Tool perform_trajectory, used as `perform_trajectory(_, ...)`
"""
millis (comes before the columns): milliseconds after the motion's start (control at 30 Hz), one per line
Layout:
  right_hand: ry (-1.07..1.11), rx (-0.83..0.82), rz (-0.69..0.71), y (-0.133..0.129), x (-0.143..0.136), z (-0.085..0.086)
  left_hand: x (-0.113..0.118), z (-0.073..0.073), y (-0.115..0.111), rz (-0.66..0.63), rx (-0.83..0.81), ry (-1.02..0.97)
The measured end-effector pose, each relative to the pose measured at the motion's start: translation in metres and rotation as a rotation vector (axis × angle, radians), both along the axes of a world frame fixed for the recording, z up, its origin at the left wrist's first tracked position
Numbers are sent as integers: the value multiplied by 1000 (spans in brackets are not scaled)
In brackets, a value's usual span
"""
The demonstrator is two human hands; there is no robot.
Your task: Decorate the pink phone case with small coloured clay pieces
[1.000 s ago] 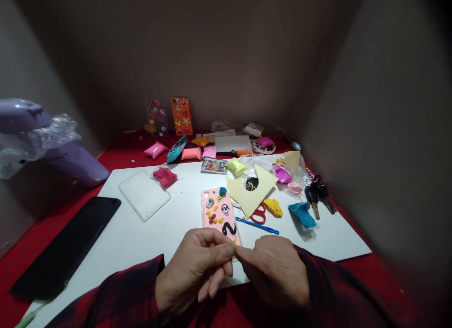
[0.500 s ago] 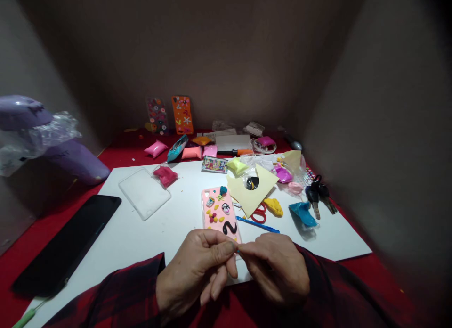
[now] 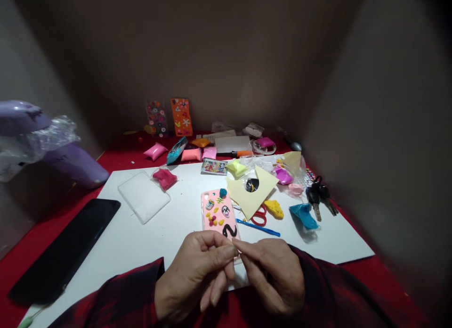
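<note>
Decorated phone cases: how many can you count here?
3: a pink case on the white board, partly covered by the left hand; an orange case standing at the back; a clear case left of it. Others may be hidden.

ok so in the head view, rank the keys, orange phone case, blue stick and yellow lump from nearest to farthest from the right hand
1. Blue stick: just beyond the right hand.
2. Yellow lump: straight past the stick.
3. Keys: farther right, near the edge of the white board.
4. Orange phone case: at the back, left of centre.
</note>
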State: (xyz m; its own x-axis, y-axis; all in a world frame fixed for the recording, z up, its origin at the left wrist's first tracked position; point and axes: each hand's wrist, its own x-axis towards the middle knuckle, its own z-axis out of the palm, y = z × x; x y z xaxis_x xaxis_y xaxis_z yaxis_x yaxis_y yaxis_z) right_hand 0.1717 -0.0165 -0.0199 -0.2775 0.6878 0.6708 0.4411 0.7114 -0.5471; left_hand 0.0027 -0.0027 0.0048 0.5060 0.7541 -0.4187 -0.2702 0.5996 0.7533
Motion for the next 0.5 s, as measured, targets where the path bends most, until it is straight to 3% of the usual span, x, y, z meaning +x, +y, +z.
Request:
perform_trajectory(200,171,-66,-165,-3,-2,-5,0,5,2,7,-40,-22)
perform_trajectory(400,118,-37,-133,-1,0,0,1,3,2,-2,-56,-16)
perform_trajectory(500,52,-13,-40,0,3,4,1,1,1,-23,-48,-14)
